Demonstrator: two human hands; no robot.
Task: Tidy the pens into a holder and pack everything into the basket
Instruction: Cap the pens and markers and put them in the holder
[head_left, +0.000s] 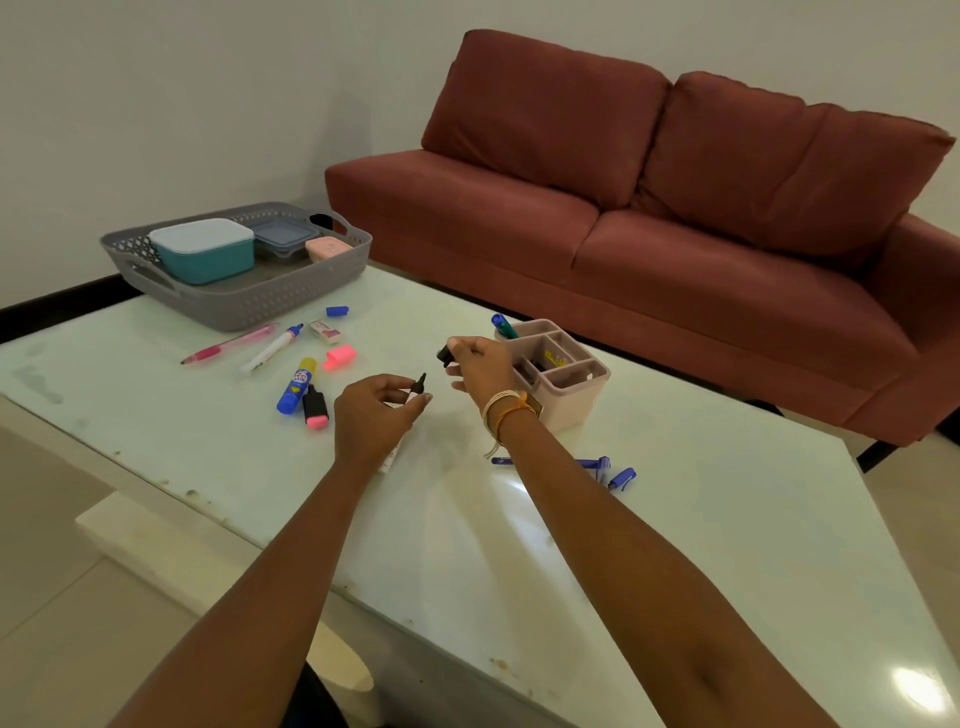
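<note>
Centre of the frame: left hand (376, 410) curled around a white marker (400, 439), black tip (418, 385) bared and pointing up, barrel running down under the palm toward the table (467, 530). Just right of it, right hand (480, 366) pinching a black cap (444, 355) between thumb and fingertips — cap apart from the marker tip, a clear gap between the two. Thread bands (506, 413) on the right wrist.

Right of centre, behind the right hand: a pale pink holder (563, 387) with several compartments, a blue and green pen (505, 327) leaning out of its far-left compartment; contents of the other compartments too dark to tell.

Upper left of the frame: a grey basket (244, 299) at the far corner of the table, holding a teal box (205, 249), a clear blue-lidded box (283, 234) and a small pink box (327, 248).

Between basket and hands, loose on the table: a pink pen (228, 343), a white marker with a blue tip (272, 347), a blue cap (337, 310), an eraser (325, 331), a pink highlighter cap (340, 356), a blue glue stick (296, 385) and a pink highlighter (315, 407) just beside it.

Lower right of the holder — blue pens and caps (605, 467), partly hidden by the right forearm.

Upper right: a red sofa (675, 208).
</note>
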